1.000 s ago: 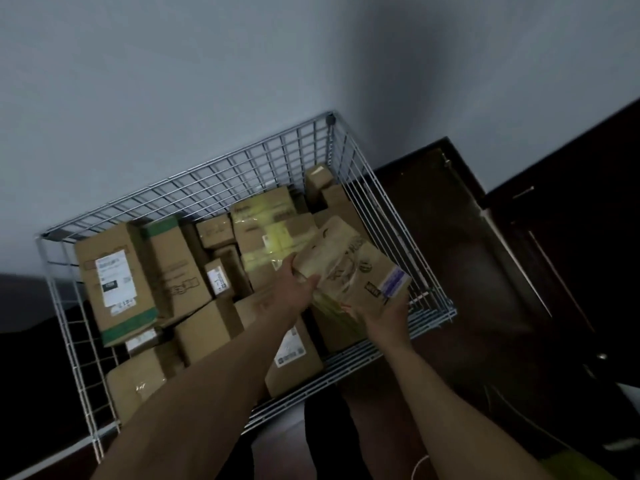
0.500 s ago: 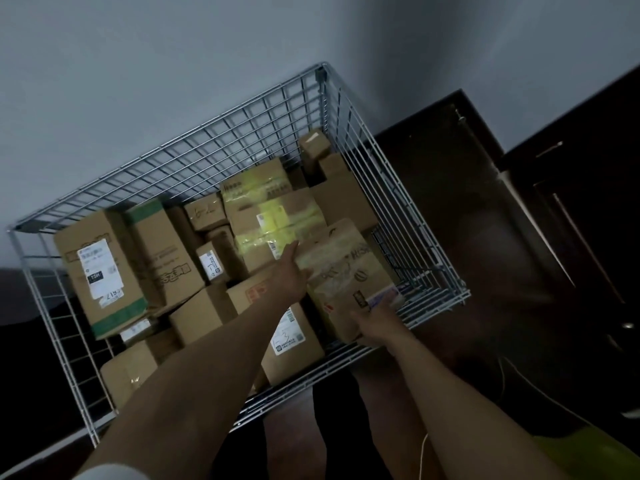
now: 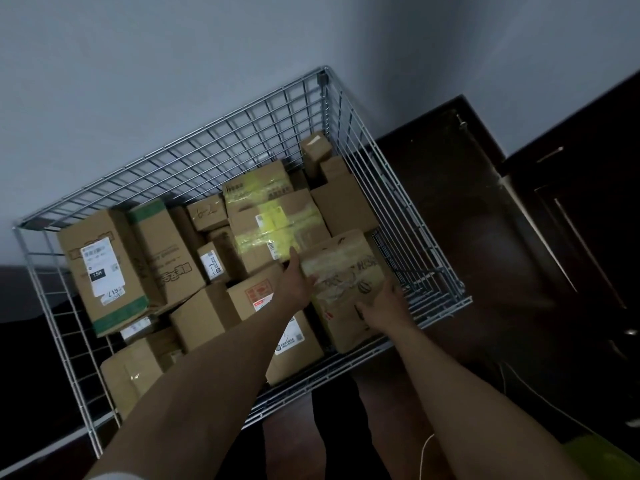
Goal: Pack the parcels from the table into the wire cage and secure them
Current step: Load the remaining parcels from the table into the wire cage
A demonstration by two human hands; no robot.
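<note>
The left hand (image 3: 297, 284) gripped the far left edge of the parcel (image 3: 343, 268), thumb raised along that edge and fingers curled at the side. The right hand (image 3: 383, 308) held the near right corner, thumb on the top face and fingers wrapped round the side. Neither hand had let go.

The parcel, a brown box with dark print, lay tilted inside the cage (image 3: 462, 299), in the near right corner. Its far end lay against the yellow-taped box (image 3: 277, 233). Its left side was just beside the labelled box (image 3: 294, 344), and its near end was low against the front wires. Whether it bore fully on the cage bottom could not be told.

Step in hand, as judged: placing one parcel into the last open gap on the right side. Other boxes packed the rest of the cage, some upright and some leaning. The green-banded box (image 3: 104, 271) stood at the far left.

The next move called for the following:
1. Press the parcel down until it sat level or wedged firmly.
2. Keep the fingers of the right hand away from the side wires.
3. Release both hands only once the parcel was stable.

The table was out of view, so the number of parcels left could not be told. No lid or strap was visible; securing appeared not yet begun.
</note>
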